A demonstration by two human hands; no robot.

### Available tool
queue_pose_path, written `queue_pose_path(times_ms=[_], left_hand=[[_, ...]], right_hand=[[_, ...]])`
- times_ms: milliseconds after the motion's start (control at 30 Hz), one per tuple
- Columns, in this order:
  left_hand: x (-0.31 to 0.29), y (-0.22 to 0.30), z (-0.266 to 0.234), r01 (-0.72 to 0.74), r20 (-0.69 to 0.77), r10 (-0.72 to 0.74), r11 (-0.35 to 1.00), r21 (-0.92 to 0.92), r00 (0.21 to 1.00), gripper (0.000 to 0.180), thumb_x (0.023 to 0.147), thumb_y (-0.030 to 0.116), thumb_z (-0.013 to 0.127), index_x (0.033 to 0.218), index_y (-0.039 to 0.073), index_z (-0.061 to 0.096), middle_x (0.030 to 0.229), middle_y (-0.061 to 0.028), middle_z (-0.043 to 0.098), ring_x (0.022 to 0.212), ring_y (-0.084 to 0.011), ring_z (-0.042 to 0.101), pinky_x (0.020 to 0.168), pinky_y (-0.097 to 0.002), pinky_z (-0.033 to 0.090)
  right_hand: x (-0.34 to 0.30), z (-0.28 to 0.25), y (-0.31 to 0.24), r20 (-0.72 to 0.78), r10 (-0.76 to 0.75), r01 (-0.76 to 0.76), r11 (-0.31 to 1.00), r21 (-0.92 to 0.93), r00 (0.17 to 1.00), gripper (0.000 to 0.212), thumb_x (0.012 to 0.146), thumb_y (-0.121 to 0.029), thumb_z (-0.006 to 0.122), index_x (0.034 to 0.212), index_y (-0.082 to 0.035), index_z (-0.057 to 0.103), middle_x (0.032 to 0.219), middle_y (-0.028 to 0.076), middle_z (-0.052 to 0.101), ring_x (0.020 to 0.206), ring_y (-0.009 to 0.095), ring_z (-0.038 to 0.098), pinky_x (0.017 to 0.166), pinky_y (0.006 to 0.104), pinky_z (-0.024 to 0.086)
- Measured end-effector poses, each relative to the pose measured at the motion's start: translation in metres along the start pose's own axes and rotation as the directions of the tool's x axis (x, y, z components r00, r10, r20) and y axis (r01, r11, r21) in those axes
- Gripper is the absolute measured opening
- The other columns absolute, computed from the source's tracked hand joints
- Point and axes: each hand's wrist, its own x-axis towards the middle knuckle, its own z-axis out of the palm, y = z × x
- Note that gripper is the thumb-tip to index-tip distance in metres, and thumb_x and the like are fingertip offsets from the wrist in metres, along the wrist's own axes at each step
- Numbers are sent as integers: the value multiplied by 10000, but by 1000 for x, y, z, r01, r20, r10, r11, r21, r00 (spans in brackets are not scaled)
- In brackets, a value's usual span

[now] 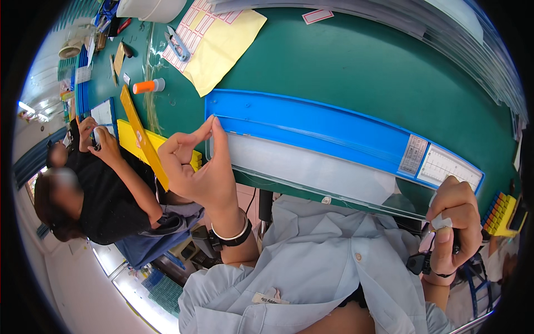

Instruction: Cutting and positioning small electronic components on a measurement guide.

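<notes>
A long blue case (300,125) lies across the green table in front of me, its clear lid (311,164) folded out toward my body. At its left end, my left hand (203,167) is raised with thumb and index fingertip pinched together. Whatever they grip is too fine to make out; a thin pale line runs from near the fingertips along the case. Beside the case's right end, my right hand (456,222) is closed, with a small white scrap (441,221) between thumb and fingers. A printed white card (449,167) fills the case's right end.
Beyond the case lie a yellow label sheet (222,53), blue thread snips (178,45) and an orange-capped bottle (147,86). Yellow strips (143,133) are at the left, near a seated person in black (111,195). Clear sheets (389,28) are stacked at the back.
</notes>
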Motion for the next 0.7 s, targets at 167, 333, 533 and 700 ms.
queue_pose_path(times_ms=[167, 333, 533, 700], left_hand=[[2, 2, -1, 16, 29, -17, 1000, 27, 999, 333, 792, -78, 778, 908, 27, 484, 854, -170, 747, 731, -118, 679, 781, -232, 508], [25, 17, -6, -19, 205, -18, 983, 180, 979, 277, 783, -39, 781, 909, 34, 545, 837, -79, 750, 658, -82, 631, 660, -207, 469], [38, 33, -29, -241, 376, 74, 874, 422, 924, 237, 768, 9, 731, 966, 67, 616, 740, -73, 683, 680, -200, 662, 633, -331, 485], [35, 47, -13, -272, 433, 112, 905, 327, 894, 214, 749, 56, 770, 934, 106, 677, 783, -28, 709, 736, -244, 664, 665, -355, 481]], right_hand=[[-2, -2, 1, -2, -1, 1, 1000, 0, 1000, 88, 874, -115, 596, 850, -36, 565, 815, 117, 605, 641, 178, 498, 598, 320, 389], [2, -4, -1, 21, 31, -30, 999, -42, 999, 72, 865, -91, 594, 850, -30, 560, 813, 125, 599, 660, 184, 498, 607, 326, 386], [15, -7, -21, 67, 83, -66, 971, -229, 994, 58, 805, -7, 607, 817, 31, 566, 829, 183, 586, 714, 272, 530, 638, 356, 409], [2, -27, -28, 25, 201, -172, 891, -419, 979, 39, 875, 11, 534, 877, 23, 497, 900, 142, 488, 818, 258, 474, 742, 330, 376]])
